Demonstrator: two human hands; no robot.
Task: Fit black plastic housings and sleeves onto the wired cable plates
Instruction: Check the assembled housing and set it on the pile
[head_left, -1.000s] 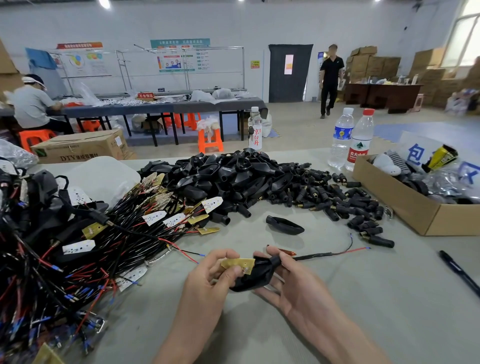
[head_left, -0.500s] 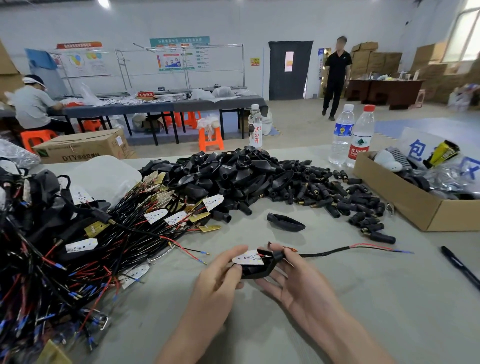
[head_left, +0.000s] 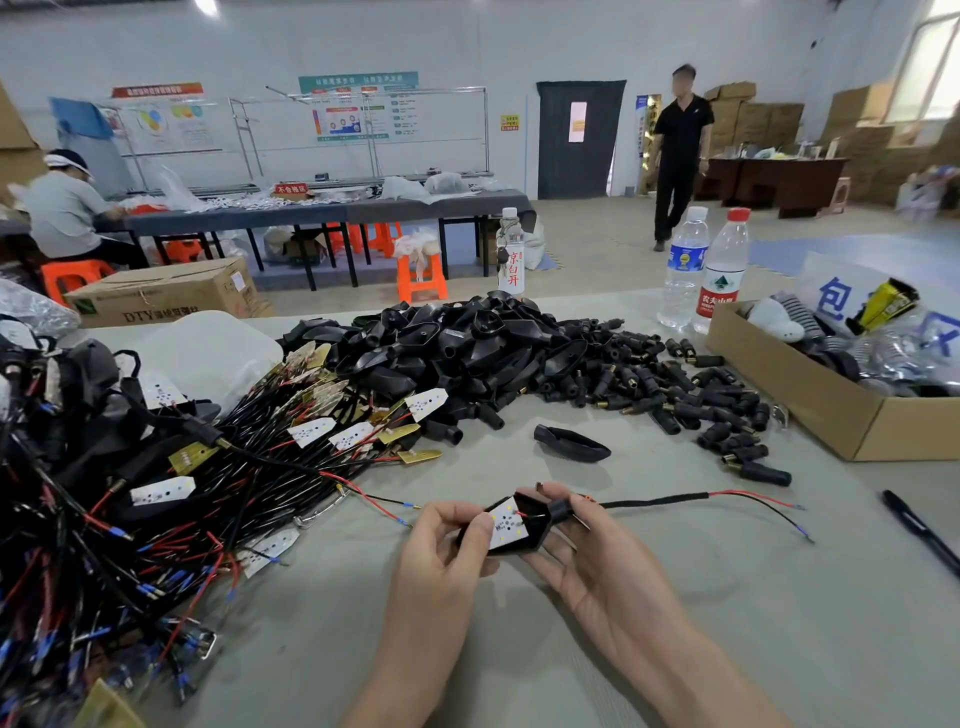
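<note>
left hand (head_left: 441, 553), right hand (head_left: 602, 566): grips tight on glossy black tapered housing (head_left: 537, 512) around white dotted plate (head_left: 506, 522)

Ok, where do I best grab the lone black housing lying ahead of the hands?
Probably pinch the lone housing across its wide middle from above: it lies flat on the table, apart from the pile, both long sides free.

DTY on carton (head_left: 166, 293), 农夫山泉 on bottle (head_left: 723, 270)
</note>
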